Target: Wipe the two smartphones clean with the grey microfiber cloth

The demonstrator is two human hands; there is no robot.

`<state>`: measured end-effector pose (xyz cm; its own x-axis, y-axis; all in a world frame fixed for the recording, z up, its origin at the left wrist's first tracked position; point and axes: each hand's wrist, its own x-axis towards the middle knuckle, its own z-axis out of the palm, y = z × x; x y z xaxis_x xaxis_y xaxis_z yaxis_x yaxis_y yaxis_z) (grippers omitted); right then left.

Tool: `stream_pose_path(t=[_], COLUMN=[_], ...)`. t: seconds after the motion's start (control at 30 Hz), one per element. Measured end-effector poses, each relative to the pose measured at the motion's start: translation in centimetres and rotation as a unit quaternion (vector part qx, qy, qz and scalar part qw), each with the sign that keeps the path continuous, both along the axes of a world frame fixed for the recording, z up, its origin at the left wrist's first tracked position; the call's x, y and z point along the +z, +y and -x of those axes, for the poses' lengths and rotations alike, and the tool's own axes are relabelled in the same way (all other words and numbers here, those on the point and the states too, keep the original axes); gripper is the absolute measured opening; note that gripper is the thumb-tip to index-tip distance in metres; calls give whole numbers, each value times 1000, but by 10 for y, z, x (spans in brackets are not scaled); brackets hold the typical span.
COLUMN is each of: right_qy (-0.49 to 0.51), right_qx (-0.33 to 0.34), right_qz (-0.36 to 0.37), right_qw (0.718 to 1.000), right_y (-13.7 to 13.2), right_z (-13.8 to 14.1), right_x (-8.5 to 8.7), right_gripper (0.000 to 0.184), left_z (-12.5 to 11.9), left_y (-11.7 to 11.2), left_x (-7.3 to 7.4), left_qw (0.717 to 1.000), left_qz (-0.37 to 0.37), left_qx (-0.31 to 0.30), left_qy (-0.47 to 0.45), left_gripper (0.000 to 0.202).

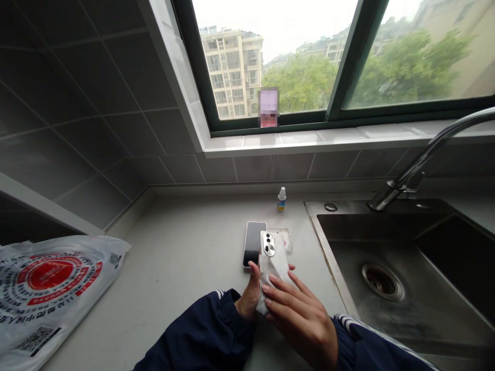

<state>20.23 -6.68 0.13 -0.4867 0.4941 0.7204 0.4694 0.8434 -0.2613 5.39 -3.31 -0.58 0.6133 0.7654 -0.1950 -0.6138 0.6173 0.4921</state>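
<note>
Left hand (pixel 248 300): gripping the white phone (pixel 277 241) from below, thumb at its left edge.
Right hand (pixel 303 313): fingers together, flat on the white wipe (pixel 275 268) over the phone's back.
White phone: between the hands, camera end far.
Counter (pixel 185 252): dark-faced phone (pixel 254 243) left, clear case (pixel 287 240) right, small bottle (pixel 281 200) farther back.
Right side: sink (pixel 328 263).
Left side: plastic bag (pixel 50 283).

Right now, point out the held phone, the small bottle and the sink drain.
Held phone (pixel 268 243): head view, on its camera module.
Small bottle (pixel 281 203): head view, on its body.
Sink drain (pixel 382 281): head view, near its centre.
</note>
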Motion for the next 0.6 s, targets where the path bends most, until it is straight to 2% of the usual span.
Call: stream_pose_path(t=[0.17, 0.3, 0.47, 0.6], right_qy=[-2, -12, -30, -47], right_qx=[-8, -13, -13, 2], right_qz=[15, 7, 0, -8], right_qw=[1000, 1000, 999, 999], right_y=[-2, -2, 1, 4], right_z=[-1, -1, -1, -2], right_x=[1, 2, 3, 2], right_gripper=[20, 25, 28, 25], left_z=[-1, 0, 2, 3], left_y=[-2, -4, -2, -1], left_x=[7, 7, -2, -3], left_qw=[997, 998, 999, 998], left_qz=[-33, -41, -41, -50], left_qx=[61, 44, -8, -7], left_qy=[25, 15, -9, -27], left_gripper=[95, 94, 99, 92])
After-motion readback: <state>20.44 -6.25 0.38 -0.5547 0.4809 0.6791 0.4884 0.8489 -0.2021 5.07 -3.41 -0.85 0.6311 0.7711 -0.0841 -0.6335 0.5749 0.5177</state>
